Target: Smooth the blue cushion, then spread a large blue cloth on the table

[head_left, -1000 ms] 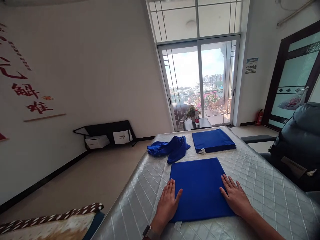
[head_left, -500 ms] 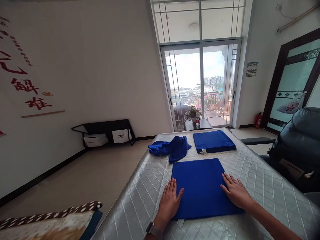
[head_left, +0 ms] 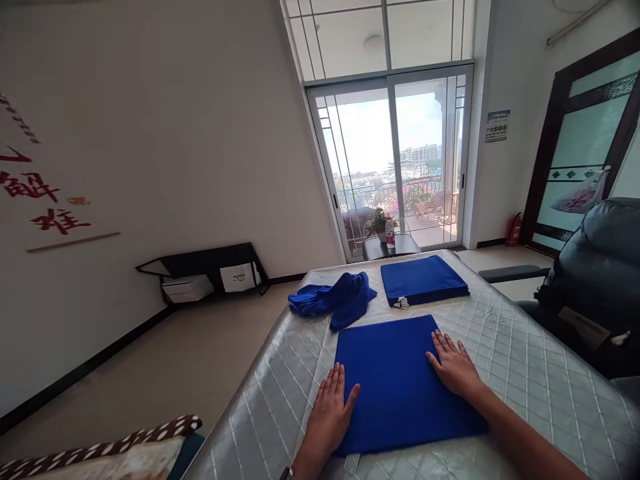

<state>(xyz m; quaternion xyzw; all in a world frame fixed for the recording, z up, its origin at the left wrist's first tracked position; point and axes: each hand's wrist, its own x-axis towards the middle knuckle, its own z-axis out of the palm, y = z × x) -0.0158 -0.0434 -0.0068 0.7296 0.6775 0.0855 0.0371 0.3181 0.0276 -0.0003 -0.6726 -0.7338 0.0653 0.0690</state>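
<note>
Your folded blue cloth lies on the quilted silver mattress cover, nearer you than the stacked blue cloths; your left hand lies along its left edge, fingers together and thumb out, your right hand along its right, fingers slightly spread. Press both palms evenly and smooth lightly outward, so the edges lie straight without skewing.

Wall scroll partly beyond left edge

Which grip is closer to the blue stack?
Right. The right grip is in front of the blue stack; the left grip is farther away, front-left of it.
</note>
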